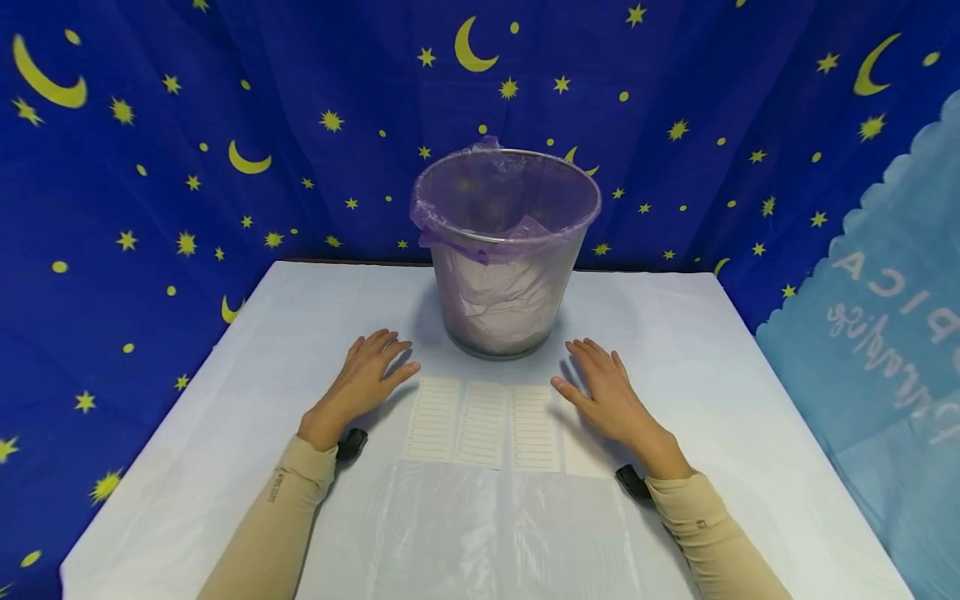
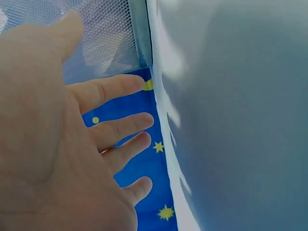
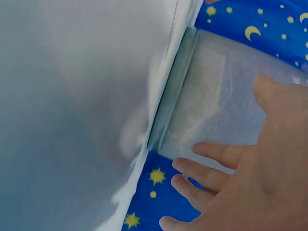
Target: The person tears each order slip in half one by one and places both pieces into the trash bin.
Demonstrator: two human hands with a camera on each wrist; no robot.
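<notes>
Item one, as I log it from my remote seat: one wire-mesh bin, upright, mid-width toward the back of the table, beyond both hands. Fitted to it, a translucent purple liner, folded over the rim.

Item two: paper strips, laid side by side in front of the bin — three ruled with lines, a fourth paler one partly behind the right hand.

Hands, two. I record the left hand just left of the strips, its fingers spread, thumb held apart. I record the right hand near the rightmost strips, fingers likewise fanned with gaps between them, thumb apart.

Also listed: clear plastic sheets nearer the person; beige sleeves; a black device at each wrist; white table.

Surround: blue curtain with yellow moons and stars — at right, a light-blue panel bearing reversed lettering.
</notes>
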